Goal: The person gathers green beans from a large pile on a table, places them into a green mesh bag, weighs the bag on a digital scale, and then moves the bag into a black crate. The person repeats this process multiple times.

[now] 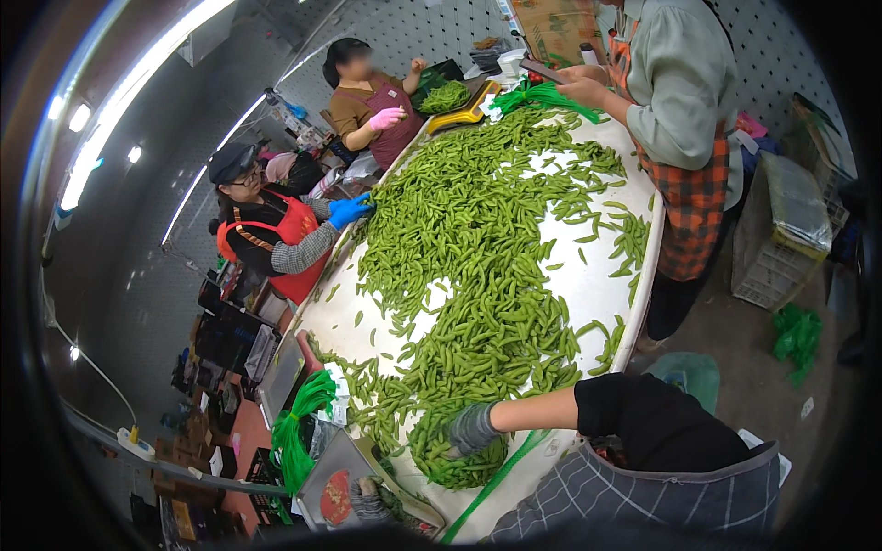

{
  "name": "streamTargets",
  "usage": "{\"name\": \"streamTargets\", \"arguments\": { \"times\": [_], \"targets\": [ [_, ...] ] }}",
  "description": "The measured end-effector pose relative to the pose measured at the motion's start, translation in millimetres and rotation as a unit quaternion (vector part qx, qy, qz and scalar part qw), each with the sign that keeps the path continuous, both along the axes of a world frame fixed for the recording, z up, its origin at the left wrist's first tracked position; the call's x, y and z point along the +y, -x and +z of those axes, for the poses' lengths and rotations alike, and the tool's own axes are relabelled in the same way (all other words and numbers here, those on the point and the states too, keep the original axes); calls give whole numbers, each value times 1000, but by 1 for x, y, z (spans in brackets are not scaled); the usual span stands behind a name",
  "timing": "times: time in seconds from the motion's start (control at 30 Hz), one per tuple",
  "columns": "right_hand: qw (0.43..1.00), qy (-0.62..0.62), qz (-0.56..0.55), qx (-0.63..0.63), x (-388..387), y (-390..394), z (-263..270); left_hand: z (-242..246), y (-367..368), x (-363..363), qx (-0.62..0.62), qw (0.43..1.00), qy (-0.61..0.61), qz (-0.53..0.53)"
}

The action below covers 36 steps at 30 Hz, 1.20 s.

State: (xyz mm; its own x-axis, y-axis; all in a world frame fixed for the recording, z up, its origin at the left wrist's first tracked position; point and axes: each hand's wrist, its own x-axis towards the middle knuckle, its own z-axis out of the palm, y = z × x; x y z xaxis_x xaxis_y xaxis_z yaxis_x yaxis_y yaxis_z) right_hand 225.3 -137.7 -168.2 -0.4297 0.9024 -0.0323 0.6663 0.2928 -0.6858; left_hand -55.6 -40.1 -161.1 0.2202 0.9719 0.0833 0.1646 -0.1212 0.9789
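Note:
My right hand (474,430), in a grey knitted glove, reaches into a round green heap of pods (441,463) that looks held in green netting. Its fingers are mostly hidden among the pods. Near the bottom edge, my left hand (368,499), also gloved, is at a metal tray (324,475) with a red patch; its grip is unclear. A long strip of green netting (493,482) runs over the table edge beside the heap. Many loose green pods (468,275) cover the white table (331,310) in front of me.
A bundle of green net bags (300,420) and white labels (337,396) lie left of the heap. Two people stand at the table's left side, one wearing blue gloves (348,210). Another person holds a phone (544,71) at the far right. A yellow scale (465,110) stands at the far end.

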Motion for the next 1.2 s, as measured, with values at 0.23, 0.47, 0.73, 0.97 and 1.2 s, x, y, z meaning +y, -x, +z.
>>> {"name": "streamTargets", "arguments": {
  "times": [0.23, 0.47, 0.73, 0.97, 1.2],
  "targets": [
    [981, -88, -95, 141, -12, -5, -4, -10, 2, -4, -27, 999, -23, -24],
    [995, 48, -81, -40, -25, -15, -7, 62, -56, -71, 6, 997, 39, -69],
    [975, 28, -35, -216, -7, -5, -34, 68, -58, -82, 3, 997, 52, -56],
    [989, -47, -79, 119, -10, -10, -24, 24, -35, -39, -37, 995, -52, -82],
    [787, -152, 6, 598, -44, -3, 75, -7, -9, -18, -61, 996, 68, -15]
  ]
}}
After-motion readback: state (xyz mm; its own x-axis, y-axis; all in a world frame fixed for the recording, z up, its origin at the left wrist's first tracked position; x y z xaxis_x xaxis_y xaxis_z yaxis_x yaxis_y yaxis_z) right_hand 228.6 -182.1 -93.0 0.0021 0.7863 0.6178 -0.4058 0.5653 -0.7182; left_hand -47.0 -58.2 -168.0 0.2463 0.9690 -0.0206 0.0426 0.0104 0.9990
